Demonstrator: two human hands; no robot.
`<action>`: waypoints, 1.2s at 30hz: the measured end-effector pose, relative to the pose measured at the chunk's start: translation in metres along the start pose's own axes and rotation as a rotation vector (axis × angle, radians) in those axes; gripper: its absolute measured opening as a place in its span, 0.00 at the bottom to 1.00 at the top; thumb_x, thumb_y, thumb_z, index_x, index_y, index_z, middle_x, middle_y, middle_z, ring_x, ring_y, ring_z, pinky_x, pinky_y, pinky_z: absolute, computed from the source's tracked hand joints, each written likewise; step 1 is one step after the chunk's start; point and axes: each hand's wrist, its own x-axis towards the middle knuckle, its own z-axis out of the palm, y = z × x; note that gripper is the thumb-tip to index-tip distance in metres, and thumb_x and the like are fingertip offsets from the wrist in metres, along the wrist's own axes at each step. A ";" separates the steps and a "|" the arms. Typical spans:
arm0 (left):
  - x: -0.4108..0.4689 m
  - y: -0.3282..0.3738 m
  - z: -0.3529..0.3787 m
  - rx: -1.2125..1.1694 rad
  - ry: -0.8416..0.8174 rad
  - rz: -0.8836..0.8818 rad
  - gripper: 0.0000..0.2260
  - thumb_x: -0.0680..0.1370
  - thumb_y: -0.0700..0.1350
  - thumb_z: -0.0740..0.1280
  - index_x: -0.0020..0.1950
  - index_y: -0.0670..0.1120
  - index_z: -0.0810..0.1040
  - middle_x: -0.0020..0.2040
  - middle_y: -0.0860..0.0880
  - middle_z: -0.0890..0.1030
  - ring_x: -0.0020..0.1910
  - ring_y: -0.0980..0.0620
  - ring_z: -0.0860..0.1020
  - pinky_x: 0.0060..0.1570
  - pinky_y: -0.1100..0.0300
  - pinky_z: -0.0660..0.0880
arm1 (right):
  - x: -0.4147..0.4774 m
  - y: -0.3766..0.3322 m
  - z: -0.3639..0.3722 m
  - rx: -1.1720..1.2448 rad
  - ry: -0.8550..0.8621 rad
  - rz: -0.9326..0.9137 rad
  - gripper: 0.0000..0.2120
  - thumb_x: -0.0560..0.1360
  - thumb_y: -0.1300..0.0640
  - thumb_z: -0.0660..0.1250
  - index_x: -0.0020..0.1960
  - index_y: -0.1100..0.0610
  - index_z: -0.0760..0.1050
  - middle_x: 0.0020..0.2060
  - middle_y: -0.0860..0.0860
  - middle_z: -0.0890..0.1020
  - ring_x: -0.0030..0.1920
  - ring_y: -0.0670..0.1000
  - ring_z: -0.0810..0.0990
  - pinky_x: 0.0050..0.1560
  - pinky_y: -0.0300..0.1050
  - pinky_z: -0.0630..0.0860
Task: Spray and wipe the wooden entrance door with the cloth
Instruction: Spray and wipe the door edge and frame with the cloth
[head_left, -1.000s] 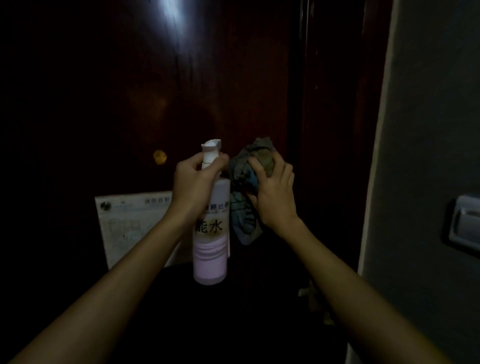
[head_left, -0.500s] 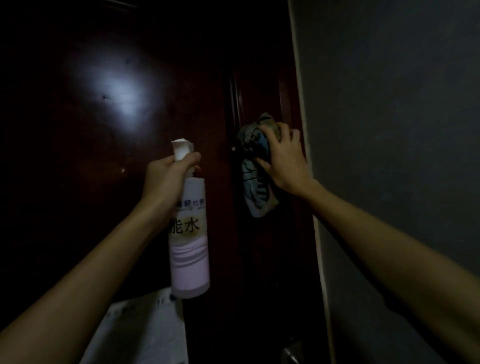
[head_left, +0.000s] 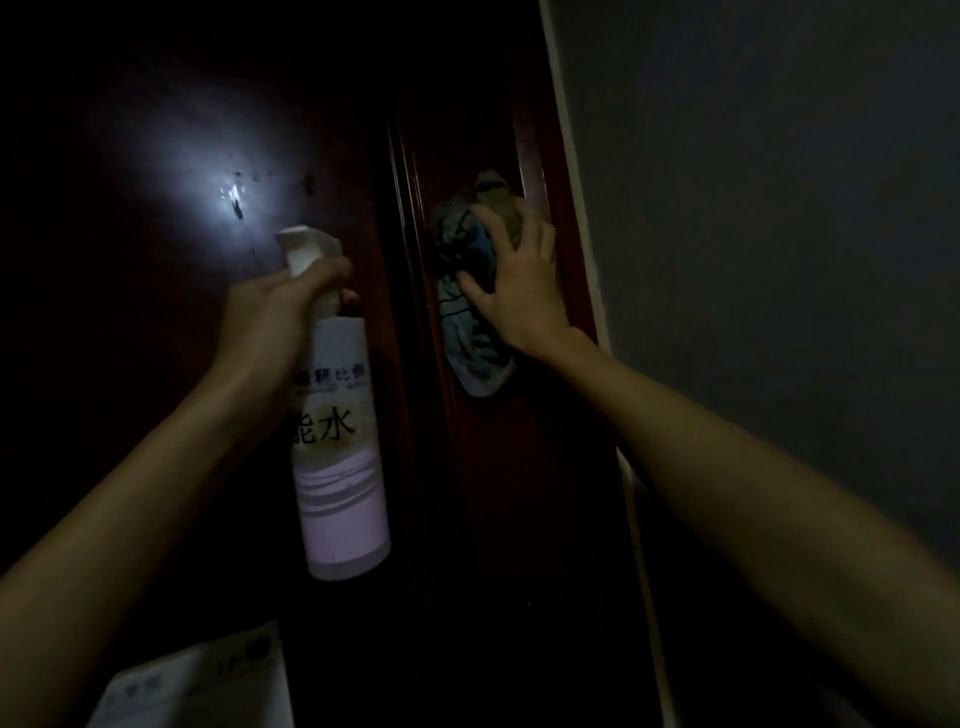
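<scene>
A: What's on the left?

B: A paper notice (head_left: 197, 680) low on the dark wooden door (head_left: 156, 338), with wet specks in the glare. The left hand (head_left: 270, 322) has its grip curled round the neck of the spray bottle (head_left: 337, 457).

A: And the cloth?

B: The cloth (head_left: 467, 332) is against what seems, in this gloom, to be the red door frame (head_left: 519, 493). The right hand (head_left: 519, 296) presses it with spread fingers, a flat grip.

A: Risks?

B: 2. Spray drifting onto the notice, or the hanging cloth tail sliding free, since nothing pinches it.
</scene>
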 end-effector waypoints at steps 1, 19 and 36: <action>-0.003 -0.004 0.000 -0.014 -0.003 -0.007 0.08 0.73 0.50 0.74 0.40 0.46 0.85 0.39 0.46 0.84 0.39 0.46 0.79 0.46 0.52 0.74 | -0.011 0.002 0.006 0.017 0.019 -0.003 0.33 0.74 0.44 0.66 0.75 0.49 0.61 0.73 0.62 0.60 0.72 0.62 0.59 0.71 0.63 0.66; -0.095 -0.065 0.010 -0.069 -0.031 -0.194 0.06 0.79 0.45 0.69 0.45 0.44 0.82 0.37 0.49 0.82 0.32 0.53 0.81 0.37 0.58 0.79 | -0.282 0.028 -0.009 0.007 -0.352 -0.103 0.45 0.64 0.58 0.80 0.73 0.45 0.59 0.73 0.56 0.55 0.70 0.64 0.61 0.63 0.64 0.73; -0.086 -0.062 0.001 0.014 -0.036 -0.101 0.09 0.78 0.49 0.71 0.42 0.44 0.83 0.39 0.43 0.83 0.38 0.43 0.81 0.44 0.49 0.76 | -0.237 0.009 -0.010 -0.046 -0.336 -0.154 0.47 0.62 0.63 0.80 0.73 0.45 0.60 0.71 0.57 0.58 0.66 0.64 0.63 0.63 0.63 0.72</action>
